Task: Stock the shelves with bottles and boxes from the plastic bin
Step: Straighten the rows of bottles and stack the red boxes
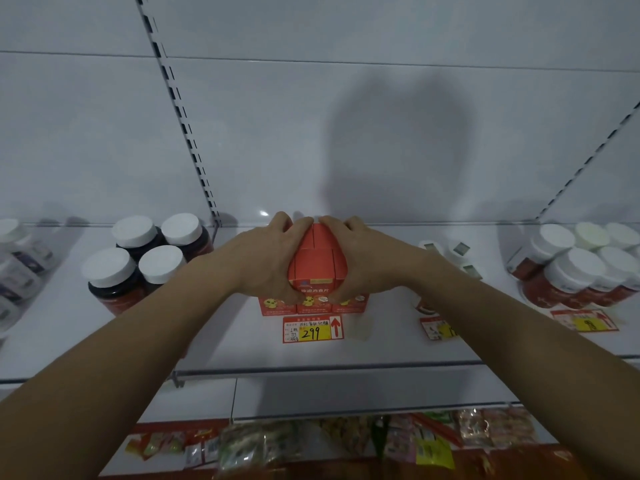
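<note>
Both arms reach over the white shelf (242,341), the left hand (266,258) and right hand (363,261) curled around a cluster of orange boxes (317,258) held atop more orange boxes above the price tag (313,329), between white-capped bottles (138,258).

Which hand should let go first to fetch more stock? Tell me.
Probably either: the left hand and right hand grip the stack of orange cardboard boxes symmetrically on the white shelf.
</note>
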`<state>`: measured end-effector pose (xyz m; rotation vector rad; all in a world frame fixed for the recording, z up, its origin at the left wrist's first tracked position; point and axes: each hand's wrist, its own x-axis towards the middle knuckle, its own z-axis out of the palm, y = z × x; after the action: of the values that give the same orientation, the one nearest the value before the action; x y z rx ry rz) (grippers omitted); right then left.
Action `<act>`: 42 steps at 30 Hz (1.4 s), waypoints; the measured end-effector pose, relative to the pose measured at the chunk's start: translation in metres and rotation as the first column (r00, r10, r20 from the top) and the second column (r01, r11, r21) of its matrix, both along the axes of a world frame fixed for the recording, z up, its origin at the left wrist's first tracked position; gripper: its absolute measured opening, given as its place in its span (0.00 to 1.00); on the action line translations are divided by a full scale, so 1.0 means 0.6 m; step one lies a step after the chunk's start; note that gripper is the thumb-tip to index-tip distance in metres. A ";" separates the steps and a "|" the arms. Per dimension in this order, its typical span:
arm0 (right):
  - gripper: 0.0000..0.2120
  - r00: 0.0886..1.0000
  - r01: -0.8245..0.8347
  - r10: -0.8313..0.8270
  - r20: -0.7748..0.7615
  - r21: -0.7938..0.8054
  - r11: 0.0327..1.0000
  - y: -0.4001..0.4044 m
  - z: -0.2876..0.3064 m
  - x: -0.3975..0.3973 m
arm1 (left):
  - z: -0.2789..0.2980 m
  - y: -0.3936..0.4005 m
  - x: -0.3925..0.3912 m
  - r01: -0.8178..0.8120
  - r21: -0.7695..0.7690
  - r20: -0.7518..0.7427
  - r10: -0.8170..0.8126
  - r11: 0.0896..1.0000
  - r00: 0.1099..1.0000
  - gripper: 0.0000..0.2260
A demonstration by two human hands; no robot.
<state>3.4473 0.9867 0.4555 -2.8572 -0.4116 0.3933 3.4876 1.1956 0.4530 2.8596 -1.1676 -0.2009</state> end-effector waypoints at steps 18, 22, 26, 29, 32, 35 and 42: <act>0.53 0.997 -0.071 0.077 0.023 -0.199 0.977 -0.033 0.096 -0.026 | 0.124 0.080 -0.057 -0.159 0.103 0.167 0.140 0.982 0.976 0.57; 0.53 0.984 -0.157 0.174 0.035 -0.281 0.947 -0.004 0.108 -0.039 | 0.151 0.156 -0.094 -0.254 0.190 0.232 0.208 0.948 0.950 0.55; 0.53 0.961 -0.236 0.267 0.077 -0.279 0.931 0.052 0.107 -0.045 | 0.152 0.232 -0.130 -0.336 0.225 0.252 0.278 0.915 0.927 0.55; 0.52 0.948 -0.273 0.306 0.093 -0.262 0.926 0.092 0.108 -0.050 | 0.147 0.281 -0.151 -0.409 0.226 0.215 0.364 0.884 0.906 0.60; 0.49 0.941 -0.285 0.316 0.122 -0.220 0.933 0.132 0.114 -0.048 | 0.135 0.322 -0.159 -0.449 0.179 0.198 0.415 0.875 0.888 0.58; 0.47 0.943 -0.275 0.295 0.158 -0.135 0.952 0.176 0.109 -0.036 | 0.121 0.363 -0.147 -0.464 0.127 0.139 0.448 0.877 0.883 0.62; 0.24 0.948 -0.227 0.196 0.249 0.102 0.968 0.291 0.086 0.000 | 0.091 0.429 -0.073 -0.239 -0.144 0.135 0.259 0.960 0.957 0.30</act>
<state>3.4473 1.1612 0.5068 -2.7470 -0.7645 0.0545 3.4440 1.4530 0.5079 2.9125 -0.7915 0.1006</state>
